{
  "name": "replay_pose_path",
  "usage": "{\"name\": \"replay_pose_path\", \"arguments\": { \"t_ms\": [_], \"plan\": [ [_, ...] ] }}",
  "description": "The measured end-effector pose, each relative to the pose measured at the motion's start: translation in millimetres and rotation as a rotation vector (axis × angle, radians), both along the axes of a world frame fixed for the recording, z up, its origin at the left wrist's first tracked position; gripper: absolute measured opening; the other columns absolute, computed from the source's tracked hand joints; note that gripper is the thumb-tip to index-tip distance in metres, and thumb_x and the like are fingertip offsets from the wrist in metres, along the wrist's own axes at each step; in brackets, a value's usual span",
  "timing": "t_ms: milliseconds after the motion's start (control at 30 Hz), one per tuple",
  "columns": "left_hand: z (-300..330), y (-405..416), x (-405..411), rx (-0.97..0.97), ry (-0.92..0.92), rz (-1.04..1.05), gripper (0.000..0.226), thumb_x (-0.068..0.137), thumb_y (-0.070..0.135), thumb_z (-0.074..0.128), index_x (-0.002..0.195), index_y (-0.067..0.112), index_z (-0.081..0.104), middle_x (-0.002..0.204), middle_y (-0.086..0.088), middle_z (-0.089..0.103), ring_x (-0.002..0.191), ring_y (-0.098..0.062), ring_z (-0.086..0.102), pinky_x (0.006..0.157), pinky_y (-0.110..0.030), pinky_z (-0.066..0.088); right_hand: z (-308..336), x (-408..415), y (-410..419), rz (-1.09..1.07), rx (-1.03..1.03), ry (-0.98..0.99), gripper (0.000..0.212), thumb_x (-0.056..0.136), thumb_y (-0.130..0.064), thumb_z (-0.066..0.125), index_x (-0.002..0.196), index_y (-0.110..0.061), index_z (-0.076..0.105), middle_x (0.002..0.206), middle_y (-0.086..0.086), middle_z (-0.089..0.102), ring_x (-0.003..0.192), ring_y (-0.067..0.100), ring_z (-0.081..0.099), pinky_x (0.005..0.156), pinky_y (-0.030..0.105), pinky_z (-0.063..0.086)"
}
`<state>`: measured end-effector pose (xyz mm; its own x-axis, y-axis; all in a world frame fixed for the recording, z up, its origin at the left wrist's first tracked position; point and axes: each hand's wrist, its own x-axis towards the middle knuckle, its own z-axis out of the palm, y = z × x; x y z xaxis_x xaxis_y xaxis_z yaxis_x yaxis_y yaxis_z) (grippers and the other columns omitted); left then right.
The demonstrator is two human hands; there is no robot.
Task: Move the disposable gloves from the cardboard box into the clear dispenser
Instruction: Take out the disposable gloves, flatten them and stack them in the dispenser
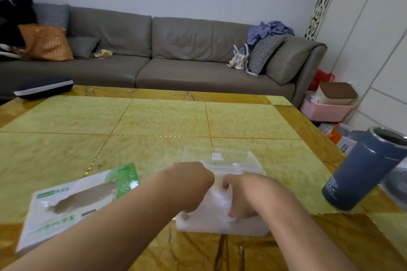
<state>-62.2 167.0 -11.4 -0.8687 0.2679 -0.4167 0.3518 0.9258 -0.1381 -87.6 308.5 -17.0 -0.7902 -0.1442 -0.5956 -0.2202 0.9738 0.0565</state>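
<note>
Near the front edge of the yellow counter [163, 121] stood the clear dispenser [222, 229], its lid [218, 156] tipped up behind; both hands were down in it, the left hand [193, 182] and the right hand [244, 196] each with fingers curled into the white wad of disposable gloves [217, 201], pressing it in. Just to the left lay the cardboard box [72, 202], its torn opening facing up; whether any gloves remained inside could not be told. By my judgement the wad was light, soft, slippery and springy, apt to puff back up; it wanted holding at both ends and flattening before the lid closed. A blue flask [363, 169] stood well apart on the right.
</note>
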Motion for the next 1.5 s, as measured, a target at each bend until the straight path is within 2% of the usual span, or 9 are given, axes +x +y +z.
{"name": "replay_pose_path", "arguments": {
  "t_ms": [200, 367, 533, 667, 833, 1000, 1167, 1333, 1500],
  "plan": [
    [-0.3, -15.0, -0.1, 0.041, -0.026, -0.076, 0.059, 0.09, -0.002, 0.066, 0.143, 0.024, 0.056, 0.125, -0.001, 0.066, 0.107, -0.022, 0.067, 0.087, -0.038, 0.059, -0.8, 1.7, 0.5, -0.015, -0.025, 0.019, 0.079, 0.093, -0.029, 0.075, 0.159, -0.038, 0.033, 0.142, 0.001, 0.054, 0.11, 0.025, 0.065, 0.085, 0.035, 0.055],
    [0.0, -44.4, 17.3, 0.353, 0.09, -0.065, 0.062, 0.096, 0.013, 0.069, 0.146, 0.043, 0.048, 0.137, 0.017, 0.06, 0.134, -0.012, 0.04, 0.105, -0.037, 0.047, -7.2, 1.2, 5.7, -0.039, -0.055, 0.058, 0.074, 0.093, -0.022, 0.066, 0.155, -0.047, 0.037, 0.12, -0.009, 0.054, 0.086, 0.014, 0.063, 0.065, 0.027, 0.049],
    [-1.9, -95.9, 51.1, 0.742, 0.425, 0.186, 0.024, 0.103, 0.021, 0.056, 0.118, 0.037, 0.065, 0.113, 0.02, 0.064, 0.103, 0.0, 0.058, 0.09, -0.026, 0.053, 2.2, 22.1, 5.5, -0.091, -0.161, 0.259, 0.062, 0.089, -0.05, 0.064, 0.148, -0.05, 0.047, 0.141, -0.017, 0.061, 0.104, 0.009, 0.07, 0.092, 0.032, 0.057],
    [-14.2, -147.7, 70.6, 0.435, 0.484, 0.599, 0.016, 0.103, 0.022, 0.044, 0.101, 0.029, 0.057, 0.092, 0.01, 0.058, 0.081, -0.015, 0.062, 0.073, -0.037, 0.058, 19.6, 39.8, -11.9, -0.066, -0.112, 0.596, 0.043, 0.1, -0.05, 0.052, 0.142, -0.041, 0.051, 0.141, -0.014, 0.058, 0.125, 0.019, 0.061, 0.092, 0.035, 0.051],
    [-27.2, -160.6, 82.5, 0.199, 0.057, 0.552, 0.036, 0.108, 0.045, 0.03, 0.144, 0.047, 0.039, 0.131, 0.002, 0.062, 0.12, -0.025, 0.061, 0.099, -0.041, 0.051, 10.0, 80.4, -82.6, 0.225, -0.433, 0.768, 0.044, 0.1, -0.024, 0.054, 0.143, -0.033, 0.048, 0.135, -0.017, 0.045, 0.121, 0.006, 0.049, 0.093, 0.021, 0.047],
    [-35.1, -157.5, 77.4, 0.362, 0.075, 0.576, 0.041, 0.108, 0.05, 0.029, 0.077, 0.031, 0.047, 0.106, -0.004, 0.068, 0.098, -0.025, 0.064, 0.091, -0.041, 0.054, -30.1, 90.8, -131.1, 0.46, -0.532, 0.477, 0.07, 0.095, -0.014, 0.049, 0.161, -0.019, 0.028, 0.167, -0.004, 0.014, 0.158, 0.017, 0.014, 0.125, 0.03, 0.021],
    [-43.2, -157.2, 74.0, 0.391, 0.11, 0.529, 0.042, 0.107, 0.034, 0.034, 0.067, 0.023, 0.042, 0.077, 0.003, 0.052, 0.072, -0.019, 0.05, 0.076, -0.04, 0.052, -77.3, 77.4, -135.0, 0.522, -0.429, 0.56, 0.059, 0.059, -0.033, 0.082, 0.113, -0.01, 0.08, 0.116, 0.002, 0.075, 0.112, 0.018, 0.073, 0.094, 0.026, 0.057],
    [-25.3, -171.1, 75.0, 0.742, 0.356, 0.644, 0.02, 0.092, 0.031, 0.064, 0.08, 0.026, 0.079, 0.083, 0.015, 0.075, 0.075, -0.005, 0.072, 0.068, -0.027, 0.061, -60.0, 88.9, -132.0, 0.513, -0.555, 0.457, 0.08, 0.097, -0.014, 0.052, 0.167, -0.015, 0.012, 0.168, -0.006, 0.015, 0.158, 0.014, 0.013, 0.124, 0.026, 0.013],
    [-4.4, -171.9, 80.0, 1.157, 0.549, 0.683, 0.007, 0.087, 0.024, 0.081, 0.082, 0.029, 0.08, 0.081, 0.02, 0.076, 0.081, 0.001, 0.072, 0.072, -0.02, 0.06, -49.3, 90.0, -134.6, 0.344, -0.643, 0.422, 0.082, 0.097, -0.014, 0.051, 0.162, -0.027, 0.003, 0.162, -0.015, 0.005, 0.147, 0.013, 0.028, 0.116, 0.033, 0.038]
  ]
}}
